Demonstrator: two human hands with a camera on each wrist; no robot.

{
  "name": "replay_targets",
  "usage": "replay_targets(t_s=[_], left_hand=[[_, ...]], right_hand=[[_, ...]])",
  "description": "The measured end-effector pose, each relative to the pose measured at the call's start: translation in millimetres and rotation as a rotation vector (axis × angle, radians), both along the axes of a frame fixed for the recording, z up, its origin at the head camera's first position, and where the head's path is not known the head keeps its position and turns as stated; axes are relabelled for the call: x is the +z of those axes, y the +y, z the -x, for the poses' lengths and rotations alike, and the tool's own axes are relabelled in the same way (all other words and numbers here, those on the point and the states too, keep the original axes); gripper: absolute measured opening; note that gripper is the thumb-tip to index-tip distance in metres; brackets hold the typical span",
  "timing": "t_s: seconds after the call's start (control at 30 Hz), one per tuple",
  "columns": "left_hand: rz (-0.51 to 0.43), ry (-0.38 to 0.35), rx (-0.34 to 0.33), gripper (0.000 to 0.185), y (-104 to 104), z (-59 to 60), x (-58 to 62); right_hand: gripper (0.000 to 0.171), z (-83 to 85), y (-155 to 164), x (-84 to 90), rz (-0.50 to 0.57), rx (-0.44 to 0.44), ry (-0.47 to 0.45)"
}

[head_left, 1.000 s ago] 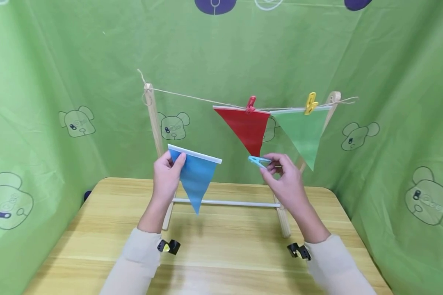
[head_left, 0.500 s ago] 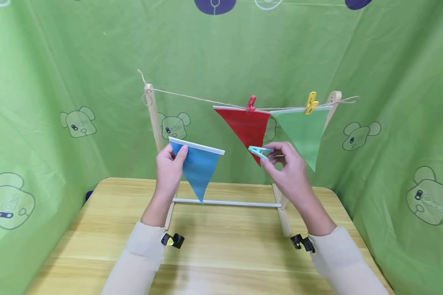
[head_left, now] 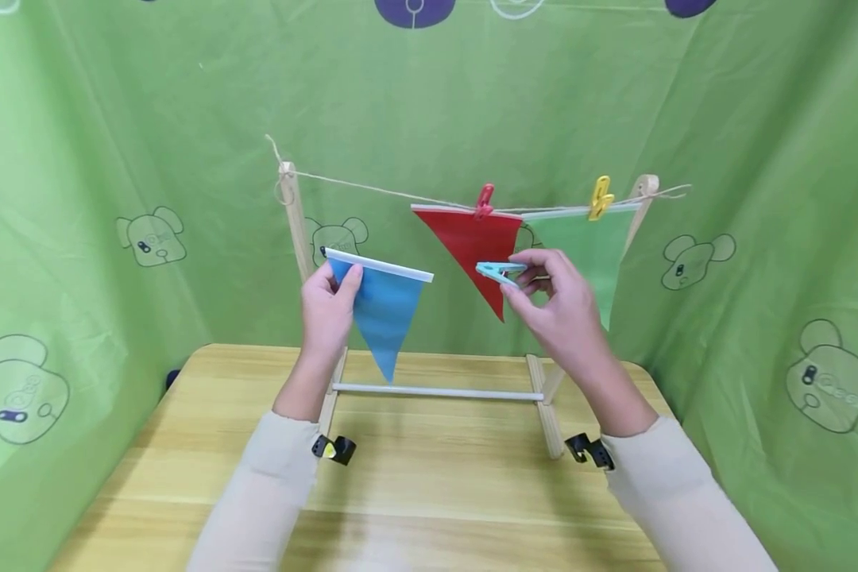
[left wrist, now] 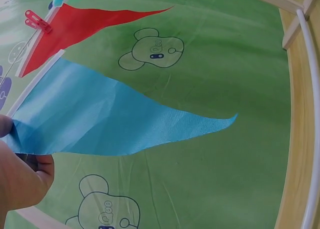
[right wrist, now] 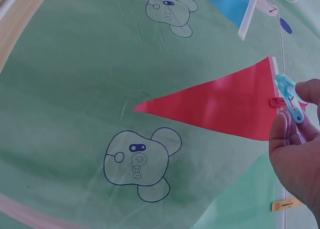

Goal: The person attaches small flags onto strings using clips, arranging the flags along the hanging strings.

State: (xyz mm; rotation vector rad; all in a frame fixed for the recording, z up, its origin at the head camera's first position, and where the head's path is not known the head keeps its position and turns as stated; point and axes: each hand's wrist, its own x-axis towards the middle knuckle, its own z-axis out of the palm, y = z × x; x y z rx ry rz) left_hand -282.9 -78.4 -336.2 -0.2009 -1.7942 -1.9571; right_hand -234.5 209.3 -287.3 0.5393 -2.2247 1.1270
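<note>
Head view shows your left hand (head_left: 326, 306) pinching the blue flag (head_left: 379, 314) by its near-left top corner, held below the string (head_left: 372, 188). Your right hand (head_left: 558, 310) pinches the light blue clothespin (head_left: 498, 272) in front of the red flag (head_left: 475, 242), left of the green flag (head_left: 589, 246).

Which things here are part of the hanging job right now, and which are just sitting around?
In use:
left hand pinching the blue flag
right hand pinching the light blue peg
string on the wooden rack

Not in play:
red flag with red peg
green flag with yellow peg
table
</note>
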Motion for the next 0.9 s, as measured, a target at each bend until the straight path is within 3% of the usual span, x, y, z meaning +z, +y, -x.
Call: replay_targets(t_s=[0.4, 0.9], left_hand=[[-0.01, 0.005, -0.014, 0.02, 1.9, 9.1, 12.2], [-0.096, 0.06, -0.01, 0.016, -0.2, 9.8, 23.7]], right_hand=[[0.031, 3.5, -3.7, 17.7, -0.013, 0.017, 0.054], [0.032, 8.5, -16.5, 43.2, -0.076, 0.047, 0.181]])
